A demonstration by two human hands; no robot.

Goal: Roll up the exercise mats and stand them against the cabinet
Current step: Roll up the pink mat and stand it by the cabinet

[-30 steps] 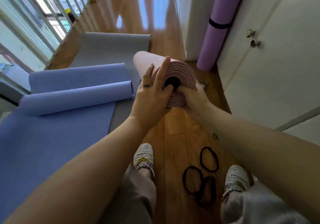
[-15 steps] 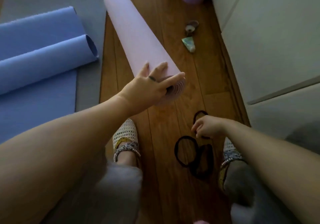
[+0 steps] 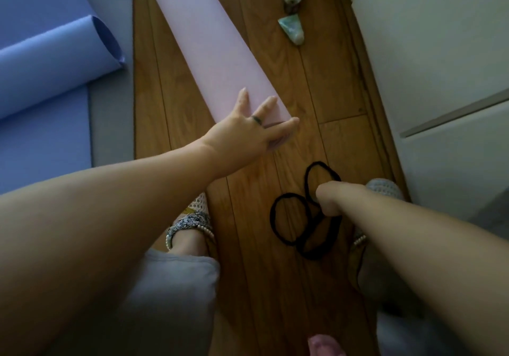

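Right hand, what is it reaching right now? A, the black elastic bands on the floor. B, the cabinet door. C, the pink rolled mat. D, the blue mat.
A: the right hand is down at the black elastic bands, its fingers curled onto one loop, while the left hand rests on the pink rolled mat.

pink rolled mat [image 3: 209, 39], blue mat [image 3: 41, 66], black bands [image 3: 311, 226], wood-grain floor [image 3: 316, 66]
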